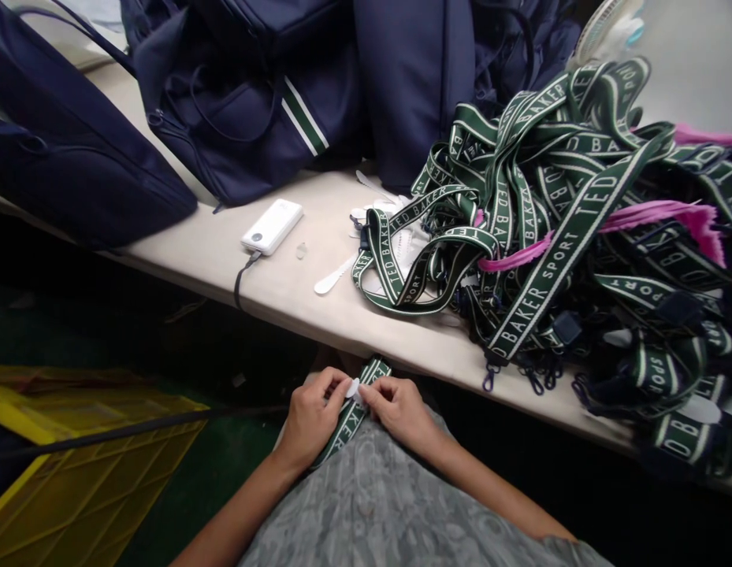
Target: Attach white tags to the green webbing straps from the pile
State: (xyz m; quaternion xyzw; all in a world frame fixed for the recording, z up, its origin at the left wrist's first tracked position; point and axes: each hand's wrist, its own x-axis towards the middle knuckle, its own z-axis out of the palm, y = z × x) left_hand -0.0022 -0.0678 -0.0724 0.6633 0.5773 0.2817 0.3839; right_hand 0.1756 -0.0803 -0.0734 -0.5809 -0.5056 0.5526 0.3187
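Observation:
A green strap with white lettering (347, 428) lies across my lap, just below the table's front edge. Over it, my left hand (316, 411) pinches a small white piece (353, 387) between thumb and fingertips. From the other side my right hand (399, 408) closes its thumb and forefinger at the same white piece, close to the strap. The fingertips of both hands nearly meet. Whether the white piece is fixed to the strap cannot be made out.
On the table (283, 293), a tangled heap of green straps (555, 213) with pink strips fills the right. A white power bank (273, 227) with a cable lies left of centre. Navy bags (253, 94) stand behind. A yellow crate (94, 465) is at lower left.

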